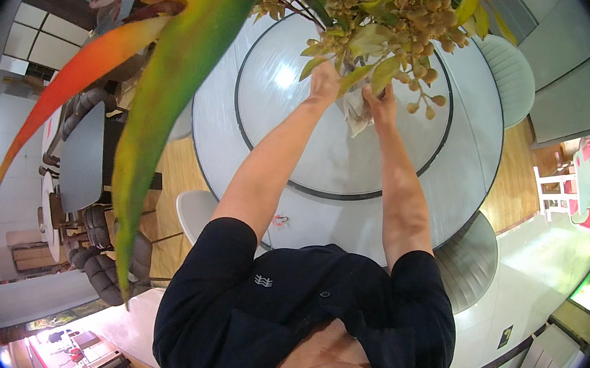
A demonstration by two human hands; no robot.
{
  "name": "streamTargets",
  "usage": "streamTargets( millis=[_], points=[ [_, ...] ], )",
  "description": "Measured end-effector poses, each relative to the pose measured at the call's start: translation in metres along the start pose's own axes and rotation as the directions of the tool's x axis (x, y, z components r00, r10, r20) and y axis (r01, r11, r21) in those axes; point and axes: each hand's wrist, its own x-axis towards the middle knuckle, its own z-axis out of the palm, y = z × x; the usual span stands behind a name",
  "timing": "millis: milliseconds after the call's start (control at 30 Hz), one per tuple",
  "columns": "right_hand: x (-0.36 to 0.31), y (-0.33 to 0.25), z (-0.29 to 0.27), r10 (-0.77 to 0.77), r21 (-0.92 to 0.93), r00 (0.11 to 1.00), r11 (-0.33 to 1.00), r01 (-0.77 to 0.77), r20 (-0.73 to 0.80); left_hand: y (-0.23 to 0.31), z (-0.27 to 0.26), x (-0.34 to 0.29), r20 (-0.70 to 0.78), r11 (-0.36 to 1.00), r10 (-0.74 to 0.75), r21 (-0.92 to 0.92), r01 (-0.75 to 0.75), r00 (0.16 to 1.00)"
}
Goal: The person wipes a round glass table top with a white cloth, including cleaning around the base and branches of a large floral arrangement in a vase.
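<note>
A flower arrangement of yellow-green leaves and beige berry sprays [397, 29] stands in front of me over a round table. One long red, orange and green leaf [178, 64] hangs across the left of the view. My right hand [381, 105] is closed on a crumpled whitish cloth [356, 116] under the leaves. Beside it, to the left, my left hand [325, 81] reaches to the base of the arrangement, its fingers hidden by foliage. Whatever vessel holds the stems is mostly covered by leaves and hands.
Under my arms is a round turntable [272, 131] with a dark rim on the pale round table [218, 133]. Light chairs [470, 263] surround it, including a pale green one [511, 77]. A dark table [81, 161] with grey padded chairs [100, 228] stands left. White chair [556, 193] at right.
</note>
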Motion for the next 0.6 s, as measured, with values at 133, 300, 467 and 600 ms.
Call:
streamTargets(
  millis=[133, 300, 467, 600],
  points=[
    [-0.007, -0.032, 0.014, -0.037, -0.398, 0.998, 0.917, 0.018, -0.042, 0.004, -0.001, -0.003, 0.075, 0.995, -0.069, 0.083, 0.063, 0.995],
    [-0.004, -0.042, 0.018, -0.209, -0.499, 0.973, 0.857, 0.132, -0.101, 0.008, -0.001, -0.007, 0.168, 0.981, -0.027, -0.184, 0.059, 0.985],
    [-0.009, -0.065, 0.039, -0.199, -0.579, 0.975, 0.809, 0.105, -0.101, -0.018, 0.001, -0.013, 0.061, 0.998, -0.065, 0.029, 0.063, 0.996],
    [-0.001, -0.067, 0.036, -0.199, -0.534, 0.974, 0.838, 0.110, -0.111, 0.004, -0.006, -0.017, 0.073, 0.991, -0.131, -0.031, 0.133, 0.989]
  ],
)
